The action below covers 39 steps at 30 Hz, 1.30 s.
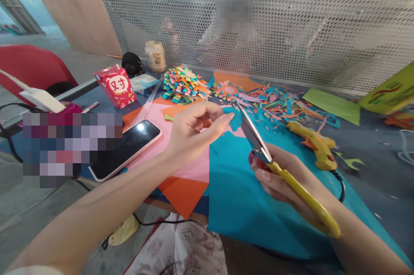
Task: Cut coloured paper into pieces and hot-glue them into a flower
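Observation:
My right hand (284,180) is closed on yellow-handled scissors (258,145), whose blades point up and left. Pinched in my left hand (194,130) is a small piece of blue paper (234,118), held right at the blade tips. Under both hands lies a large blue paper sheet (252,206), overlapping pink paper (181,154) and orange paper (183,193).
A yellow glue gun (312,143) lies to the right among paper scraps (274,104). A phone (126,150) rests at the left, with a red carton (115,86), a folded multicolour paper flower (183,85), a jar (155,55), and green sheets (333,104). A perforated metal screen (291,20) backs the table.

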Tool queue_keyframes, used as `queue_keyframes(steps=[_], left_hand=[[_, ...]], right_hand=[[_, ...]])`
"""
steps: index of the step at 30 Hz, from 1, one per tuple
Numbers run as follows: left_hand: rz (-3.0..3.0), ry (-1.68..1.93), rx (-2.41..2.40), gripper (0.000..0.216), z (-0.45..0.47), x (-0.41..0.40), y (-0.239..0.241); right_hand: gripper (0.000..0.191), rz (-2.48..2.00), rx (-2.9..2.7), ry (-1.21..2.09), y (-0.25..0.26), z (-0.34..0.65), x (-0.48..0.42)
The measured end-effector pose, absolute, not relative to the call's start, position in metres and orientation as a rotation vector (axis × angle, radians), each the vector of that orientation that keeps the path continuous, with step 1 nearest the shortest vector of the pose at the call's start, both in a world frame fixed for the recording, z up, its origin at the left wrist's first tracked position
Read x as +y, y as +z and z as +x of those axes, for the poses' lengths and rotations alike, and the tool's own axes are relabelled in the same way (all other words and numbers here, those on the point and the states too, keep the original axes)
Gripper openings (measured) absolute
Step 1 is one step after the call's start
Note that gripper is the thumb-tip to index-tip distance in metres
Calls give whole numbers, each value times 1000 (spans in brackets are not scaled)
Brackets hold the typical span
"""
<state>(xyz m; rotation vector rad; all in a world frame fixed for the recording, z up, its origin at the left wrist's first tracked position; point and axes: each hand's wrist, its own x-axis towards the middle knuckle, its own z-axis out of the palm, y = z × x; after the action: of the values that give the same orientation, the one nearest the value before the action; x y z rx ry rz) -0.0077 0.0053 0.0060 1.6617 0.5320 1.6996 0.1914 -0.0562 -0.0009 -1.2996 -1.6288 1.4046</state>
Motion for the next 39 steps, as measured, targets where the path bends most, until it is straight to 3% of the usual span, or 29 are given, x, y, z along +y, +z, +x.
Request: queue_keyframes(steps=[27, 39], left_hand=[[1593, 1830, 615, 29, -8, 10, 3], [1600, 1698, 560, 29, -7, 7, 3]], right_hand=[[46, -1272, -1695, 1421, -11, 200, -52], [45, -1300, -1578, 1425, 3, 189, -60]])
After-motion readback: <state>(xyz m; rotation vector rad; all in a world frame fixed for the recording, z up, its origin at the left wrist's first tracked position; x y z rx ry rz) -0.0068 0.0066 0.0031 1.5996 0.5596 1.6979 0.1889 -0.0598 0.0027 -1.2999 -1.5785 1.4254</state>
